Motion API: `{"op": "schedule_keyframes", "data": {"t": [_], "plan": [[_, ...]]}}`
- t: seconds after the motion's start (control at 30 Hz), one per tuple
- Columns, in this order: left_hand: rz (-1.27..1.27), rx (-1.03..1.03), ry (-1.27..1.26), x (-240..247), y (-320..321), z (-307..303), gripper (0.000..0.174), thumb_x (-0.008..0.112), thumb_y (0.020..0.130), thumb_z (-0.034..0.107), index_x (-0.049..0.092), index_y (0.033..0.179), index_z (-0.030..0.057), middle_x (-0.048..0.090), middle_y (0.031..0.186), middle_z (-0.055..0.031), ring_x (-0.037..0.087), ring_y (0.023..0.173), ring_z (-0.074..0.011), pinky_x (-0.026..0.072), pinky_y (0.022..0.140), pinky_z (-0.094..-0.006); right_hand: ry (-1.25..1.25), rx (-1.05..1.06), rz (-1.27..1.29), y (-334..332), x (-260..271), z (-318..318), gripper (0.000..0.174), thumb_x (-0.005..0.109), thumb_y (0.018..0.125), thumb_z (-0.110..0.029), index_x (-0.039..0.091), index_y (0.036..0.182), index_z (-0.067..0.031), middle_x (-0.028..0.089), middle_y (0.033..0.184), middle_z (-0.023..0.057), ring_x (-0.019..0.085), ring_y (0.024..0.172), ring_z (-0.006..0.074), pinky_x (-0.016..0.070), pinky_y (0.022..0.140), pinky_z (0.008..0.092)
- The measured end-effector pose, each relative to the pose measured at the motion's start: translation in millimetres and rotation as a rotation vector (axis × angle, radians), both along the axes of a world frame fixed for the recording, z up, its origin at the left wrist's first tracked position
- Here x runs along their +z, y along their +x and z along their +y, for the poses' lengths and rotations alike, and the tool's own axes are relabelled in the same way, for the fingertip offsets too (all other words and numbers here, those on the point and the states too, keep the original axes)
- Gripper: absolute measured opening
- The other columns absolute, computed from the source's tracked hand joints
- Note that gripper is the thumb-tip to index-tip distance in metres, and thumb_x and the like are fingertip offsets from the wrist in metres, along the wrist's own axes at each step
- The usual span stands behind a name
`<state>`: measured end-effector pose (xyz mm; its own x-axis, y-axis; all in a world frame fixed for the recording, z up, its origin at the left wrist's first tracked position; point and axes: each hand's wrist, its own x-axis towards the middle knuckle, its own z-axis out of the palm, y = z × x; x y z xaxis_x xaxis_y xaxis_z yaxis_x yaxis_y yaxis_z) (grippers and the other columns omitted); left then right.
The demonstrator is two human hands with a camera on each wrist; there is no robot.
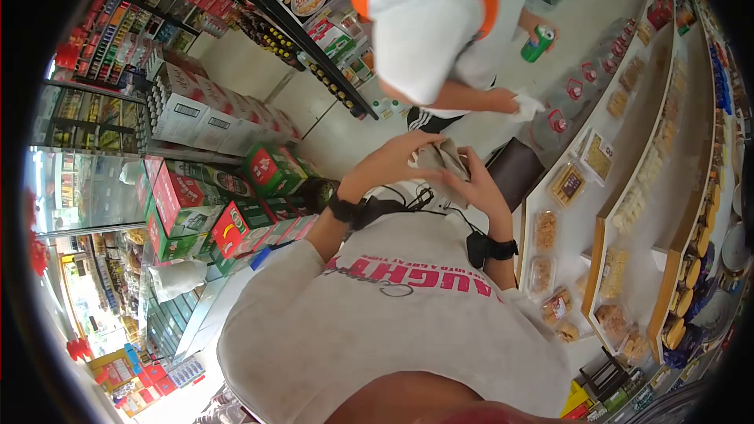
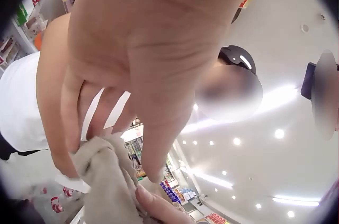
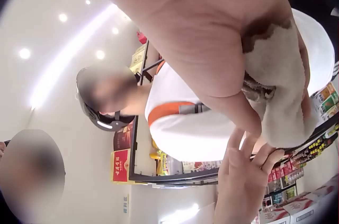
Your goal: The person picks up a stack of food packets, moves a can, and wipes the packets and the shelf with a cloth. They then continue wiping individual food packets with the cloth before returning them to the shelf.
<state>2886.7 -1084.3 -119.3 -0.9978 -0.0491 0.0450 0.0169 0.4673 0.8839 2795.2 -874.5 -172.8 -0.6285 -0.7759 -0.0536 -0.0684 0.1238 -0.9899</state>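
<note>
A crumpled greyish-beige cloth [image 1: 440, 159] is between my two hands, in front of my chest. My left hand [image 1: 389, 163] curves over its left side; in the left wrist view the fingertips hold the cloth's edge [image 2: 103, 181], with the thumb pointing down beside it. From the right, my right hand [image 1: 481, 184] grips the cloth. The right wrist view shows the cloth [image 3: 283, 84] lying across the palm, its far fingers mostly hidden behind the fabric. My left fingers [image 3: 241, 168] meet its lower edge there.
Close ahead stands another person [image 1: 428, 27] in white with orange straps, holding a green can [image 1: 538, 44] and a white tissue [image 1: 528, 107]. Stacked drink cartons [image 1: 188, 196] lie left. Tiered shelves with packaged food [image 1: 569, 184] curve along the right, near large bottles [image 1: 558, 122].
</note>
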Motion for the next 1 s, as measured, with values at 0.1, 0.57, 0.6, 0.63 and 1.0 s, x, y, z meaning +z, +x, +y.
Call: {"op": "schedule_keyframes", "data": {"t": [0.1,0.57,0.6,0.63,1.0], "plan": [[-0.082,-0.070,-0.058,-2,-23,-23,0.044,0.082,0.080,0.025,0.068,0.115,0.0026,0.064,0.105,-0.0101,0.061,0.089,-0.0213,0.0498,0.078,-0.0315,-0.023,0.038,-0.146,-19,13,-16,0.046,0.069,0.094,-0.031,0.057,0.119,0.0055,0.065,0.102,0.0108,0.060,0.092,0.0144,0.0492,0.080,0.0276],[-0.213,-0.270,0.187,-30,-166,-184,0.031,0.072,0.080,0.007,0.058,0.108,0.0015,0.063,0.101,-0.0123,0.062,0.093,-0.0186,0.0485,0.087,-0.0340,0.143,-0.284,-0.121,-121,22,-165,0.028,0.061,0.100,-0.023,0.064,0.110,0.0034,0.059,0.079,0.0017,0.052,0.073,0.0059,0.0432,0.065,0.0230],[-0.161,-0.233,0.198,-27,-180,-194,0.033,0.072,0.080,0.007,0.058,0.110,0.0017,0.064,0.101,-0.0119,0.062,0.094,-0.0179,0.0486,0.088,-0.0336,0.113,-0.307,-0.102,-128,26,-177,0.029,0.061,0.099,-0.023,0.064,0.110,0.0033,0.060,0.079,0.0023,0.053,0.073,0.0062,0.0439,0.066,0.0233],[-0.123,-0.201,0.212,-26,-189,-201,0.036,0.071,0.080,0.007,0.058,0.113,0.0018,0.065,0.101,-0.0115,0.062,0.095,-0.0172,0.0487,0.088,-0.0332,0.120,-0.318,-0.050,-133,31,-185,0.029,0.062,0.099,-0.024,0.064,0.110,0.0031,0.062,0.080,0.0033,0.053,0.074,0.0066,0.0447,0.067,0.0238],[-0.287,-0.416,0.145,-48,-341,-199,0.025,0.077,0.087,0.018,0.071,0.102,-0.0013,0.068,0.091,-0.0049,0.060,0.087,-0.0100,0.0483,0.082,-0.0273,0.226,-0.564,-0.066,-234,34,-174,0.029,0.067,0.095,-0.025,0.069,0.101,0.0030,0.067,0.077,0.0067,0.055,0.071,0.0076,0.0457,0.065,0.0270]]}}
